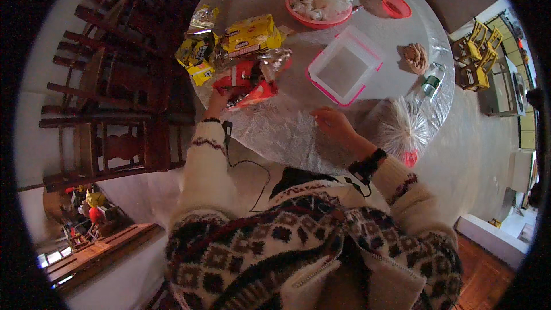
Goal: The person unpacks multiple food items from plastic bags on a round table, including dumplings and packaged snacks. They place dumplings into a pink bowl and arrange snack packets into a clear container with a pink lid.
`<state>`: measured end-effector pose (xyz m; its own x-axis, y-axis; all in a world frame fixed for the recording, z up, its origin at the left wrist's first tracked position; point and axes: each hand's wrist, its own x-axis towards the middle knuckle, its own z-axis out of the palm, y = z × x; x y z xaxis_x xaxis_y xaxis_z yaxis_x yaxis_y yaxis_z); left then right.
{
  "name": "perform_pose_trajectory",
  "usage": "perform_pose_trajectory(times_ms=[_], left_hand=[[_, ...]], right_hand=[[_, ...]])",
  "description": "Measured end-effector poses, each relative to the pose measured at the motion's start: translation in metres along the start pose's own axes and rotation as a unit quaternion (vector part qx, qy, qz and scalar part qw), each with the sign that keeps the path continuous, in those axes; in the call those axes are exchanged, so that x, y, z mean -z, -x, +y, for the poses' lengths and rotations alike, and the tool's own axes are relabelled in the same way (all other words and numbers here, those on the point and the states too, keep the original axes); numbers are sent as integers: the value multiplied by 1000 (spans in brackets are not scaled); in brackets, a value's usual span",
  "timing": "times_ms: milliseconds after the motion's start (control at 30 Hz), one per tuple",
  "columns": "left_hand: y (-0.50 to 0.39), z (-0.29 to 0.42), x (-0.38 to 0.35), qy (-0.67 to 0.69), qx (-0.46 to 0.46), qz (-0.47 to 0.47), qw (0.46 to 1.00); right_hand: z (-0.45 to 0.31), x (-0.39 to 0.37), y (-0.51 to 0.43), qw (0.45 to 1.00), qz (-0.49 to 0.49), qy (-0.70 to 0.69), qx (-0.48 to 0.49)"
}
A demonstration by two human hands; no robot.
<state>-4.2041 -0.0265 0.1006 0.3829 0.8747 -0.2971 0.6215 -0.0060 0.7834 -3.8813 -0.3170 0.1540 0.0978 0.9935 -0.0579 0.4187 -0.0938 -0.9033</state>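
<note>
My left hand (219, 101) grips the near left edge of a red plastic food packet (243, 77), and its fingertips are hidden by the packet. The packet lies crumpled, with silvery inner film showing. Over the table's near middle is my right hand (333, 122), its fingers loosely curled; I cannot tell how far apart they are, and no object shows in them. Just beyond it stands a clear plastic box (344, 71) with a pink rim. Yellow food packets (249, 34) lie behind the red one, and another yellow and black packet (196, 56) is at the left edge.
A pink basin (318, 22) heaped with white wrapped items stands at the back, near a small red bowl (396, 5). On the right are a brown lump (415, 58), a plastic bottle (431, 82) and a tied clear bag (404, 131). Stacked wooden chairs (125, 137) line the left.
</note>
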Motion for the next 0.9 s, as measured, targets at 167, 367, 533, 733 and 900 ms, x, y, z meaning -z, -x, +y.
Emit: perform_pose_trajectory(times_ms=[167, 367, 533, 733, 900], left_hand=[[74, 46, -54, 64, -37, -100, 992], [148, 102, -83, -21, -76, -5, 997], [169, 153, -79, -149, -140, 6, 979], [164, 193, -70, -166, -182, -206, 947], [123, 161, -59, -92, -246, -142, 954]], right_hand=[[-11, -11, 7, 992, 78, -84, 62], [0, -19, 15, 985, -23, 167, 19], [2, -30, 19, 987, -6, 161, -24], [-22, -30, 27, 966, 72, -209, 134], [-68, -49, 10, 936, 148, -307, 88]])
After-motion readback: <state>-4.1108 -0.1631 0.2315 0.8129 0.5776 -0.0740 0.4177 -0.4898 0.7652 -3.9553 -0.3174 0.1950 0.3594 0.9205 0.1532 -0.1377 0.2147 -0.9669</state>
